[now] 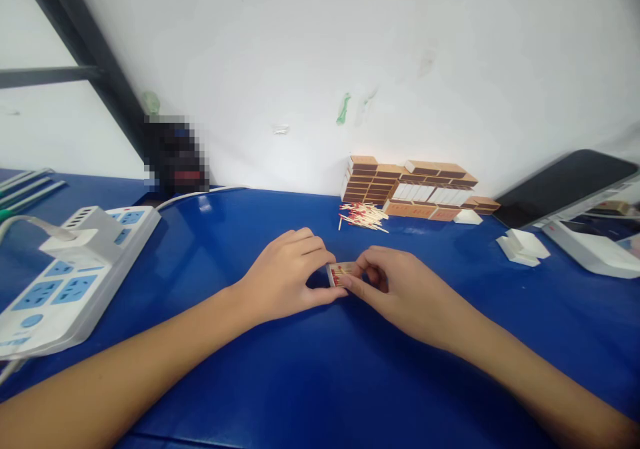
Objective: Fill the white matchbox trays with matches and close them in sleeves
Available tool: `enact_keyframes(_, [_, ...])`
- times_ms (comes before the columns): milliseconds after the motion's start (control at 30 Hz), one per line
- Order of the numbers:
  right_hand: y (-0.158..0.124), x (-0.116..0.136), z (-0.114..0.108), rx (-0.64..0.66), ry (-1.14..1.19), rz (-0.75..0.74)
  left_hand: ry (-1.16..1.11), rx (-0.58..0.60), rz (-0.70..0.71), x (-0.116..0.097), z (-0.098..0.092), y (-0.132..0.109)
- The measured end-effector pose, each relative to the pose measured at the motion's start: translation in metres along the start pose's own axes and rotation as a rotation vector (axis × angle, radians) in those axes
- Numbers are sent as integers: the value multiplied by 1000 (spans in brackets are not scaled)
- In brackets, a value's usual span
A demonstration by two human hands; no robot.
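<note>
A small matchbox tray [342, 273] filled with red-tipped matches rests on the blue table [310, 382] between my hands. My left hand [287, 277] pinches its left end with fingers and thumb curled. My right hand [400, 289] grips its right end, fingers bent over it. A loose pile of matches [363, 215] lies farther back, in front of a stack of matchboxes [407, 187] against the white wall.
A white power strip [70, 275] with a plugged-in adapter lies at the left. White empty trays [523, 246] sit at the right, beside a dark tablet [565, 185] and a white device [595, 249]. A pixelated dark object [175, 155] stands by the wall.
</note>
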State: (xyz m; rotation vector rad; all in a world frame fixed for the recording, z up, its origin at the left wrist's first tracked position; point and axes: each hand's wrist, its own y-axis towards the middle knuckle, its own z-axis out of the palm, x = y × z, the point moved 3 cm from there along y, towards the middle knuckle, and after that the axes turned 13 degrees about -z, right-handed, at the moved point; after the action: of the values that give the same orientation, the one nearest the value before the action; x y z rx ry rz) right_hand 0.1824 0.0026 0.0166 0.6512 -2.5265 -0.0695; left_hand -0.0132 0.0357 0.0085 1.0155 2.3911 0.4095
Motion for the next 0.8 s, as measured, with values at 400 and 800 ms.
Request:
enact_keyframes(400, [1,-8,-2,29,9,-184,-75,20,-6,1,0,1])
enact_keyframes(800, [30,-90,-19,-315,-248,-100,-116,81,-37,4,3,1])
